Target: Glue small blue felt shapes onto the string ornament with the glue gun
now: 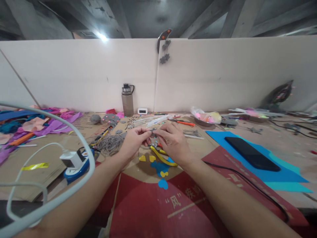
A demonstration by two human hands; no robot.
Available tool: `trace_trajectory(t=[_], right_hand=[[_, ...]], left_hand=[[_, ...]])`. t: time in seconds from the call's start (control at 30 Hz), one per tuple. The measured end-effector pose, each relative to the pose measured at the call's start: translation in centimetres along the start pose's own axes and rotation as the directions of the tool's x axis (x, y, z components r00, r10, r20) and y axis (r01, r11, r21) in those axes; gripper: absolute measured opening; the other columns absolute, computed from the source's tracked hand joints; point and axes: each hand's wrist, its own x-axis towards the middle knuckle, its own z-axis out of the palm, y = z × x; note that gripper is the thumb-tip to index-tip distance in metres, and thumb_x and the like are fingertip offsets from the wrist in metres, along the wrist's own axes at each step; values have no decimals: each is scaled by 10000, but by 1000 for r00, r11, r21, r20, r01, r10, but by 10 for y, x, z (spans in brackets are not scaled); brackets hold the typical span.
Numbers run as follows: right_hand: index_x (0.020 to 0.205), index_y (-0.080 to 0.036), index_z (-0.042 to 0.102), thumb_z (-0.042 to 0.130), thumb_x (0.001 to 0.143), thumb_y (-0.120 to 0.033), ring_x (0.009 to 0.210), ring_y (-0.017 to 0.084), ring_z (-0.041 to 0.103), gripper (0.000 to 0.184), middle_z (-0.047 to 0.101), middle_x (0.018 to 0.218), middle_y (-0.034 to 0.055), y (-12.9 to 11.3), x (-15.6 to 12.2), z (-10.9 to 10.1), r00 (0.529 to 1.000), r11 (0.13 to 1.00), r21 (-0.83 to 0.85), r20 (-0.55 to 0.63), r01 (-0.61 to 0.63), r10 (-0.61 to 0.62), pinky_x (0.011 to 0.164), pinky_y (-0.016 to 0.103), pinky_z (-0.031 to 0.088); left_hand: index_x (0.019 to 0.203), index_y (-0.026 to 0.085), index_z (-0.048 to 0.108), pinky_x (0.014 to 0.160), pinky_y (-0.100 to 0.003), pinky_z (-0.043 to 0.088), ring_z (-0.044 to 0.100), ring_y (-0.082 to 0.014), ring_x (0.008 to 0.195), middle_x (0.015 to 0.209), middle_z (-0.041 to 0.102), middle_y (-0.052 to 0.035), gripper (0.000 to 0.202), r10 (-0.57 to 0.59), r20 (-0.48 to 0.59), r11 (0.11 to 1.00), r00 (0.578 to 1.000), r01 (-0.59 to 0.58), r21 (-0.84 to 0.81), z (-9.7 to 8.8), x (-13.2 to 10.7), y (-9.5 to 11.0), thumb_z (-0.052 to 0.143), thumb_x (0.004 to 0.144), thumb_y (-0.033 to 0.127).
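A table (289, 142) shows a bare, pinkish-brown top at the right. Brown and red cardboard (138, 211) covers much of the rest. On the cardboard lie a heap of grey cord (110, 144), yellow-handled pliers (157, 154), and blue and yellow hearts (162, 183). Blue sheets (288, 177) overlap cardboard and table. A bottle (128, 104) and a white clock (142, 111) stand at the back.

We're not making out the small grey piece (153, 132) between left hand (133, 141) and right hand (175, 140); too tiny, blurred. We're losing part of the yellow-handled tool (158, 156) behind the right hand, printing on the red board (153, 211) behind the right forearm (230, 195), and the white cable (92, 155) past the left edge.
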Motion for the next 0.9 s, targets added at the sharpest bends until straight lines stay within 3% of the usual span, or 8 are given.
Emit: trace_trajectory(t=[0.1,0.2,0.3,0.37,0.57,0.67,0.77,0.9], right_hand=[[901,-213,666,516,850,-136,876,194,506,176,607,845,56,-1,1,0,997,993,100,-24,-67,70,796,349,443],[925,-210,620,539,837,-177,823,178,535,124,600,848,47,-3,2,2,965,939,240,-25,-246,259,752,331,454],[977,-192,578,568,815,-244,702,149,521,170,595,836,36,-2,2,7,900,836,347,64,-424,430,651,296,446],[907,-188,582,567,810,-258,670,138,510,121,593,795,23,-1,0,12,884,803,375,133,-463,447,622,280,429],[796,-198,600,537,822,-179,785,171,540,72,587,798,36,3,-3,10,943,912,254,2,-322,332,701,304,441],[871,-207,628,499,831,-122,897,194,533,159,591,876,59,4,-2,3,985,981,107,-51,-160,166,797,339,442],[894,-222,637,481,843,-117,907,203,520,195,590,875,62,5,-2,-1,998,998,32,-9,-59,60,820,360,436],[995,-226,625,476,840,-118,884,191,537,240,587,910,61,3,1,1,987,973,169,-2,-159,162,789,344,451]], left_hand=[[774,135,619,464,-197,373,512,-90,472,535,594,-2,186,8,7,1000,1000,-8,18,-1,0,-1,666,725,309],[788,146,621,466,-200,376,525,-97,487,549,603,-4,184,4,1,1000,1000,-4,26,-1,0,-1,662,727,315],[792,154,634,471,-202,375,516,-93,489,557,598,1,195,26,-32,999,999,-24,38,-1,-1,0,669,720,331],[797,152,650,480,-200,371,497,-83,492,564,584,8,205,49,-50,998,998,-47,40,0,-1,1,676,713,338],[812,141,644,481,-190,362,479,-64,515,657,586,2,222,-42,-55,997,998,38,-66,2,-1,3,703,694,319],[744,129,625,499,-207,387,520,-84,549,712,621,-44,284,-146,70,963,987,158,-218,3,-2,5,645,746,412],[745,129,627,527,-214,406,534,-91,560,683,613,-38,287,-143,192,945,971,192,-266,4,-4,7,654,745,414],[738,130,620,519,-195,386,496,-68,517,589,561,9,218,-94,129,970,987,121,-213,1,-2,8,737,667,299]])
